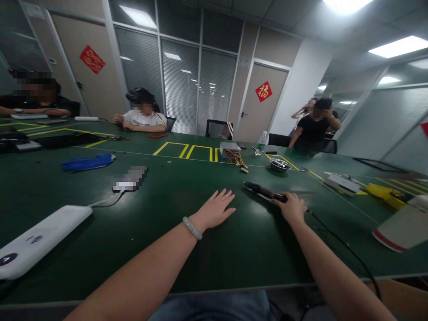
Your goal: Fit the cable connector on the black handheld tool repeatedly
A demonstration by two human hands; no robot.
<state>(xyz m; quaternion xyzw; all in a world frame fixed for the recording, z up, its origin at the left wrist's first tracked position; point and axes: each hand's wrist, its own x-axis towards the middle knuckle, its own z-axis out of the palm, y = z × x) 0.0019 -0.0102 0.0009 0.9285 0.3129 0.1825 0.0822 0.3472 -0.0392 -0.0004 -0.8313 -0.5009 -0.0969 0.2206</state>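
Observation:
My left hand (216,208) lies flat on the dark green table (174,223), fingers spread, holding nothing; a pale bangle sits on the wrist. My right hand (292,207) is closed round the rear of a black corded tool (264,191) that looks like a soldering iron. The tool lies low over the table and points to the left and away from me. Its black cable (344,245) trails back along my right forearm to the table's near edge.
A white power bank (40,238) with a cable lies at the near left, blue gloves (87,162) farther back. A metal bowl (279,165), a grey box with coloured wires (230,149) and a water bottle (261,142) stand mid-table. Three people sit or stand at the far side.

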